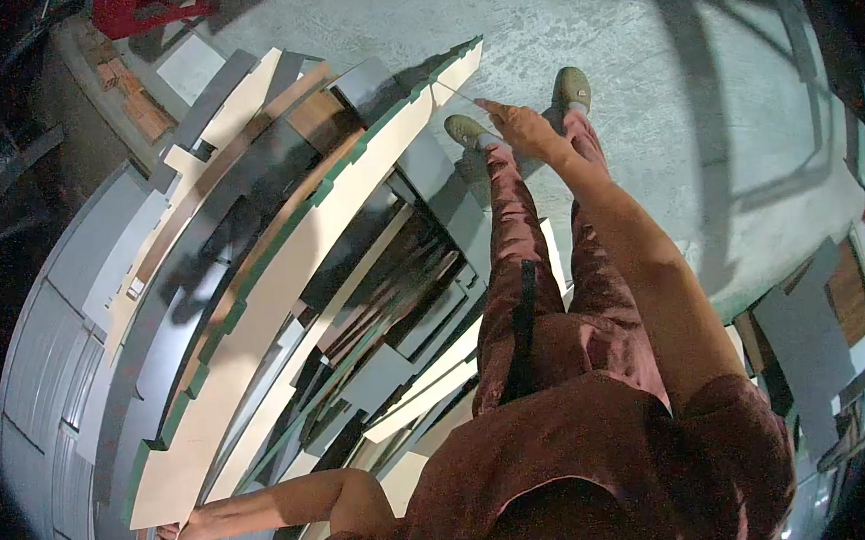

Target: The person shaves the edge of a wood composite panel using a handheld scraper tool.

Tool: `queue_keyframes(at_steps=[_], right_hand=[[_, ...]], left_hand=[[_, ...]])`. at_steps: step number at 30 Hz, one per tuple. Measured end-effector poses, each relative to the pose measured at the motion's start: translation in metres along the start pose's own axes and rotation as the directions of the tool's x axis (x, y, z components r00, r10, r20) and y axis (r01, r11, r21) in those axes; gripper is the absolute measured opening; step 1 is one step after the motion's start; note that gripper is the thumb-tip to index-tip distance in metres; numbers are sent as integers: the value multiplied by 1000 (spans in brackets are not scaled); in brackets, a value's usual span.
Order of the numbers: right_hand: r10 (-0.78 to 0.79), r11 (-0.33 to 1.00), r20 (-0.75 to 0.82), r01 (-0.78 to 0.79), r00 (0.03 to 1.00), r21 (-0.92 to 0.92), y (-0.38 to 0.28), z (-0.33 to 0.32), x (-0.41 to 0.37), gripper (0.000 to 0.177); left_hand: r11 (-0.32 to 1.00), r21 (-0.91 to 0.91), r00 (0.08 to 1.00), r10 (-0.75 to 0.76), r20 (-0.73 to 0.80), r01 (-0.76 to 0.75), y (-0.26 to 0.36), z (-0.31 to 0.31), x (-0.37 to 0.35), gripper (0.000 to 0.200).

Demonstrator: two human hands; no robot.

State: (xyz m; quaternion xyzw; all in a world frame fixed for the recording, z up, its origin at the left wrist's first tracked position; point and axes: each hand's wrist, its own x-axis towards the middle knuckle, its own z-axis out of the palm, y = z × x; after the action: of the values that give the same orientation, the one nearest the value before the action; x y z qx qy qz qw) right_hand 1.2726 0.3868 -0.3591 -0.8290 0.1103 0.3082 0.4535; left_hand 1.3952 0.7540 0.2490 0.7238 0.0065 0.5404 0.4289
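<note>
A long cream board [283, 280] with a notched green edge runs diagonally from the lower left to the upper middle. My left hand [188, 535] is closed at the board's lower end, its fingers partly hidden. My right hand [525, 128] is closed around a thin, pointed tool [458, 94], whose tip reaches the board's face near its upper end. What kind of tool it is, I cannot tell.
Other boards and strips [380, 374] lie stacked beneath and beside the cream board. Grey panels [49, 377] stand at the far left, bricks [135, 98] at the upper left. More panels [809, 344] are at the right. My shoes [571, 88] rest on the concrete floor [635, 155].
</note>
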Motion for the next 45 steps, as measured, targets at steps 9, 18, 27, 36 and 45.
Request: queue_keyframes(at_steps=[9,18,27,36,45], right_hand=[[-79,766,254,-105,964,634,9,-18,2,41],[-21,973,105,45,994,-225,15,10,19,48],[67,912,-123,-111,990,-396,10,16,13,66],[49,938,91,-14,995,-346,22,20,32,60],[74,940,83,-42,994,-339,77,47,81,51]], left_hand=[[998,60,989,-27,-147,36,-30,-24,37,26],[994,49,992,-102,73,98,-64,-50,57,37],[974,-8,931,-213,297,225,-79,-97,101,39],[992,-4,987,-126,-99,126,-94,-95,92,38],[986,158,998,-58,-12,60,-116,-135,136,50]])
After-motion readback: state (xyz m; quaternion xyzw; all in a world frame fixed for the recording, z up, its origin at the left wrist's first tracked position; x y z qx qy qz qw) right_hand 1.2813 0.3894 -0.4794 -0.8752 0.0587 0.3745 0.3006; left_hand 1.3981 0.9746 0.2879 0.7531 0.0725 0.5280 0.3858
